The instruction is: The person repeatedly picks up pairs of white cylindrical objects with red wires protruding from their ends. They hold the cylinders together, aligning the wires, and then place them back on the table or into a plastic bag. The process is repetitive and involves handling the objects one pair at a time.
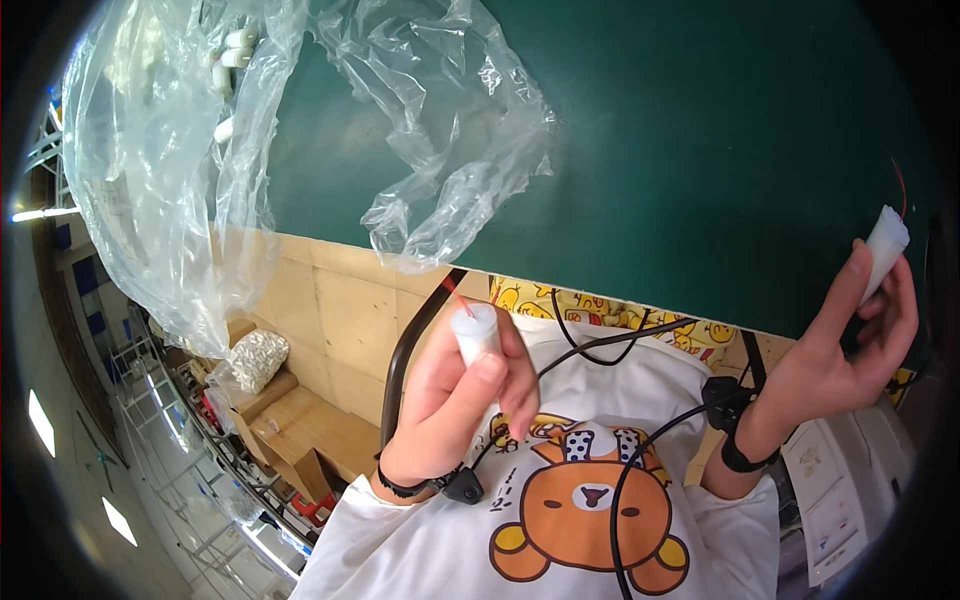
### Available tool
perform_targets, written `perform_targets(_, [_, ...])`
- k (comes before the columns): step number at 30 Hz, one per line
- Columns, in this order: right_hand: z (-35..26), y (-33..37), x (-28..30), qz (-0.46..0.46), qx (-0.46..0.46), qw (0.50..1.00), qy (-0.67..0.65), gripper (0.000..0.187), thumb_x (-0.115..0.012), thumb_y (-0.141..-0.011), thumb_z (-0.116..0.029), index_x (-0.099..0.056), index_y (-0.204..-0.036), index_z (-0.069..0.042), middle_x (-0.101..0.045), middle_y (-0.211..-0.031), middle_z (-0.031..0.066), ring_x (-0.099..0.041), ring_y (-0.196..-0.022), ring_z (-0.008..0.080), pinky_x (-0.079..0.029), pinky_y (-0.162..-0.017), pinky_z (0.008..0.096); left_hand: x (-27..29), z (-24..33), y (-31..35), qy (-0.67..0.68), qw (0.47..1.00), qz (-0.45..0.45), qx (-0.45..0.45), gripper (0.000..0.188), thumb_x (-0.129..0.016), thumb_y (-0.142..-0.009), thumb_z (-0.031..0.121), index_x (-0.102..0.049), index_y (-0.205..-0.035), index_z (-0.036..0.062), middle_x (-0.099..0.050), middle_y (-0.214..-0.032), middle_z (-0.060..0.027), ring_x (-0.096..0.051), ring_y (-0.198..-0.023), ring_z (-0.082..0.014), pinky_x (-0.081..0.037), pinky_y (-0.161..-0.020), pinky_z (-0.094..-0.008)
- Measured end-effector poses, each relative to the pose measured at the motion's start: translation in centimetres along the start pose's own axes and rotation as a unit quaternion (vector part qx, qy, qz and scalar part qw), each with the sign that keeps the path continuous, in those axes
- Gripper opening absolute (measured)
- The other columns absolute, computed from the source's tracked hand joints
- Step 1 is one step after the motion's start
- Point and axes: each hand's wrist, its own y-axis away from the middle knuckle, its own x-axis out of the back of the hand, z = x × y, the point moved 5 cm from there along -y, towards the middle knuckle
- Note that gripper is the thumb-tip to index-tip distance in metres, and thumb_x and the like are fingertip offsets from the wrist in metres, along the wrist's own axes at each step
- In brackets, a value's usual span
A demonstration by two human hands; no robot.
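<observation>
My left hand [440, 395] is closed round a small white cylinder [477, 335], its thumb pressed against the side. A thin red strand rises from the cylinder's top end. Out at the far right, my right hand [855, 345] grips another white cylinder [884, 255] between thumb and fingers, tilted over the table's edge. From its upper end, too, a thin red strand sticks up. Both hands wear a dark wrist strap with a small black device.
A dark green table [680, 130] spans the top. Clear plastic bags [440, 130] lie on its left part, with several white cylinders [236, 57] beside or inside one. Below left are a cardboard box [310, 425] and a bag of white pieces [258, 360]. A black cable [690, 408] crosses my shirt.
</observation>
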Motion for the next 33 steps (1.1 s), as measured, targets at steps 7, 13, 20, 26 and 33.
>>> perform_targets(7, [0.2,0.0,0.1,0.009,-0.003,1.000,0.007,0.024,-0.069,-0.073,-0.011,-0.060,-0.091,0.001,-0.058,-0.077,0.0005,-0.038,-0.060,0.0071,-0.028,-0.054,0.0214,0.3,0.4,-1.4,-0.165,0.978,0.123,-0.015,0.011,-0.036,-0.091,0.010,-0.035,-0.097,0.0005,-0.040,-0.061,-0.0023,-0.036,-0.043,-0.0068,-0.033,-0.041,-0.0198])
perform_targets(13, [0.0,-0.2,0.2,0.014,0.013,1.000,0.025,0.023,-0.069,-0.073,-0.010,-0.060,-0.090,0.002,-0.059,-0.077,0.0010,-0.038,-0.058,0.0068,-0.029,-0.053,0.0215,-0.2,0.1,-1.7,-0.204,0.969,0.133,-0.035,0.016,-0.033,-0.092,0.017,-0.036,-0.083,0.0037,-0.033,-0.058,0.0000,-0.024,-0.040,-0.0047,-0.026,-0.033,-0.0191])
perform_targets(20, [0.1,0.0,0.1,0.022,-0.011,1.000,-0.017,0.023,-0.069,-0.072,-0.011,-0.061,-0.089,0.002,-0.058,-0.076,0.0005,-0.038,-0.059,0.0062,-0.029,-0.053,0.0211,0.6,0.4,-1.8,-0.009,0.999,0.012,0.040,0.020,-0.034,-0.092,0.020,-0.038,-0.090,-0.0003,-0.038,-0.052,-0.0022,-0.032,-0.037,-0.0063,-0.028,-0.033,-0.0190])
perform_targets(26, [0.2,-0.2,0.1,0.011,0.004,1.000,-0.023,0.020,-0.069,-0.073,-0.012,-0.061,-0.088,0.000,-0.057,-0.076,-0.0006,-0.038,-0.061,0.0063,-0.029,-0.055,0.0210,0.3,0.6,-0.8,0.216,0.949,-0.230,-0.004,0.054,-0.054,-0.080,0.048,-0.044,-0.085,-0.0054,-0.048,-0.055,-0.0056,-0.040,-0.041,-0.0073,-0.034,-0.034,-0.0199])
perform_targets(33, [0.2,0.0,0.1,0.001,0.018,1.000,-0.026,0.019,-0.068,-0.074,-0.012,-0.061,-0.088,0.000,-0.056,-0.076,-0.0023,-0.039,-0.061,0.0064,-0.029,-0.055,0.0210,-2.2,1.4,-0.6,0.321,0.907,-0.274,-0.007,0.071,-0.072,-0.061,0.047,-0.041,-0.095,-0.0064,-0.057,-0.063,-0.0118,-0.051,-0.052,-0.0126,-0.040,-0.049,-0.0215])
